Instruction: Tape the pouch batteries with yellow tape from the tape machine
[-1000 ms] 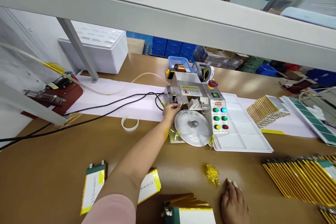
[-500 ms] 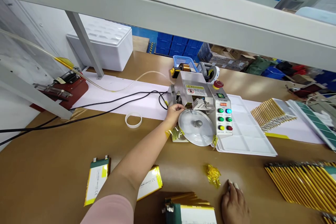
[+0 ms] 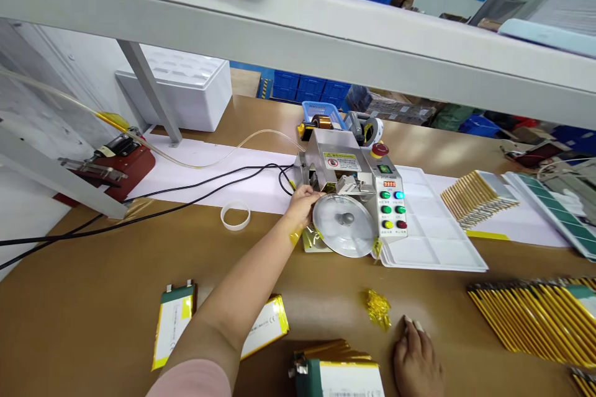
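My left hand [image 3: 303, 203] reaches to the tape-cutting machine [image 3: 339, 144], its thumb and fingers pinched together at the left edge of the clear round disc [image 3: 345, 226]. Whatever lies between the fingertips is too small to make out. A strip of yellow tape [image 3: 296, 236] shows at the wrist. My right hand [image 3: 419, 356] rests palm down on the table, fingers stretched out and holding nothing. Near it are a crumpled clump of yellow tape [image 3: 377, 309] and a stack of battery packs [image 3: 351, 379]. Two more flat packs, a left one [image 3: 173, 325] and another [image 3: 266, 324], flank my left forearm.
A white tray [image 3: 431, 223] lies under the machine's right side. Rows of yellow-edged battery packs [image 3: 531, 322] stand at the right. A white ring [image 3: 235, 216] and black cables [image 3: 195, 198] lie to the left. A shelf beam [image 3: 298, 43] crosses above the table.
The camera view has shifted slightly. My left hand stays pinched at the machine by the disc, and my right hand rests in the same place.
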Tool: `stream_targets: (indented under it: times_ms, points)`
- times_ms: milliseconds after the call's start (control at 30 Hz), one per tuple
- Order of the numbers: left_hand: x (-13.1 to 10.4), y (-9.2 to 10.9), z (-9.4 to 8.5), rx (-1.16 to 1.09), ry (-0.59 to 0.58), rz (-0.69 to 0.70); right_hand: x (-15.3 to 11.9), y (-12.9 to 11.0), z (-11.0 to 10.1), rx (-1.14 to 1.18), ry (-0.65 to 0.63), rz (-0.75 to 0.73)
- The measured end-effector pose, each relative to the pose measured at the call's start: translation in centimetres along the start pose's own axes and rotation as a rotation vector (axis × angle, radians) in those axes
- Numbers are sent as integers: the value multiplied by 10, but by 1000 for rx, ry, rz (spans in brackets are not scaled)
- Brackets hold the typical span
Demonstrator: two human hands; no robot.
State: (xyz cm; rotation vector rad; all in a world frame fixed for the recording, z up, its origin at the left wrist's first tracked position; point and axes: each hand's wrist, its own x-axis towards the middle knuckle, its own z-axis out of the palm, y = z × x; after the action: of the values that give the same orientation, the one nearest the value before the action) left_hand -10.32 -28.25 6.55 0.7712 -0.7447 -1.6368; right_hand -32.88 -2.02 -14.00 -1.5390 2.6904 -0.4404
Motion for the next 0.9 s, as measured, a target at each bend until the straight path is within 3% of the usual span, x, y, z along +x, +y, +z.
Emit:
stream_targets:
  times_ms: [300,667,900]
  points:
    - [-15,22,1,109,39,-78,0,-7,-7,-1,16,-24]
    - [-38,40,27,436,227,-40,0,-7,-6,-28,35,-42]
    - [-47,55,37,539,313,-139,1,-11,-9,-22,21,-24]
